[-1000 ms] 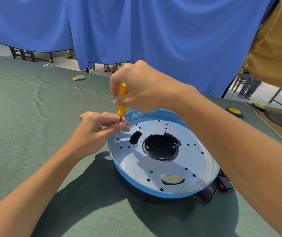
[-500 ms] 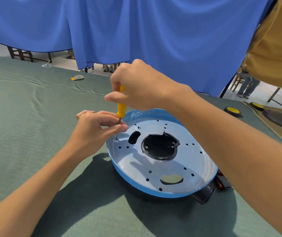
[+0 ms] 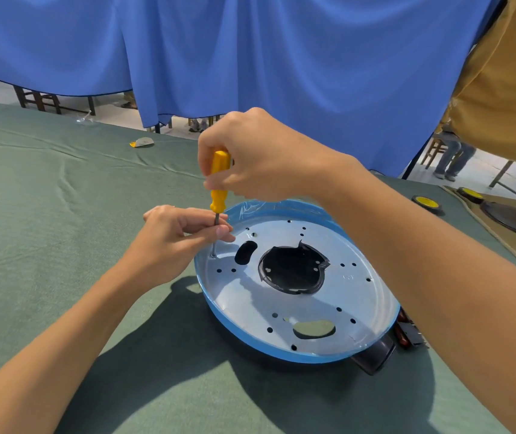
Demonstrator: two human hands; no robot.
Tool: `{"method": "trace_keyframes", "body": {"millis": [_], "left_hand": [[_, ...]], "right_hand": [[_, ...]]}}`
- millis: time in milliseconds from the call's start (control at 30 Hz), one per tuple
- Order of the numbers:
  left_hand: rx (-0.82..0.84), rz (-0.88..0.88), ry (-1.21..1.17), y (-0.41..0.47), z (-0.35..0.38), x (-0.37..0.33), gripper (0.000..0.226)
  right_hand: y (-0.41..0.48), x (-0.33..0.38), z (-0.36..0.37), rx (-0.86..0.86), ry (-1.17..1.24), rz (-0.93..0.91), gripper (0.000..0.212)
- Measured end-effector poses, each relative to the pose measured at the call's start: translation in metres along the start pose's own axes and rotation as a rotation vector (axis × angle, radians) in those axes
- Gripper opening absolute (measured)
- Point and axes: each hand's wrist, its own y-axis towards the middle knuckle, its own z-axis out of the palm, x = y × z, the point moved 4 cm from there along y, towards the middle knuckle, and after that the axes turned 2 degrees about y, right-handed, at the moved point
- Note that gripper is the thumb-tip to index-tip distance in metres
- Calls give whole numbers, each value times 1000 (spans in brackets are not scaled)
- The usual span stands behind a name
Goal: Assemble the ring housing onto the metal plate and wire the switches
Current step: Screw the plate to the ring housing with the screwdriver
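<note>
The right hand (image 3: 259, 158) grips the screwdriver (image 3: 219, 195); the left hand (image 3: 169, 242) pinches its shaft. Fastening to the metal plate (image 3: 250, 302) is underway, and wiring seems not yet begun.

Glossy metal plate (image 3: 297, 308), matt green cloth (image 3: 46, 214), smooth yellow plastic screwdriver handle (image 3: 219, 180).

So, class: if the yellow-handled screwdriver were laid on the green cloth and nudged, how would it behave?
The screwdriver looks stiff: its thin shaft stands straight under the right hand. Its rounded handle would probably roll, though the cloth may slow it.
</note>
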Motion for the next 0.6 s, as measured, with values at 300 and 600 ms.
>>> {"method": "trace_keyframes", "body": {"millis": [300,600], "left_hand": [[-100,38,110,0,-2,-6,6],[-171,72,206,-3,-1,-7,5]], "right_hand": [[3,-1,4,-11,-59,25,23],[2,-1,6,-30,-111,24,35]]}}
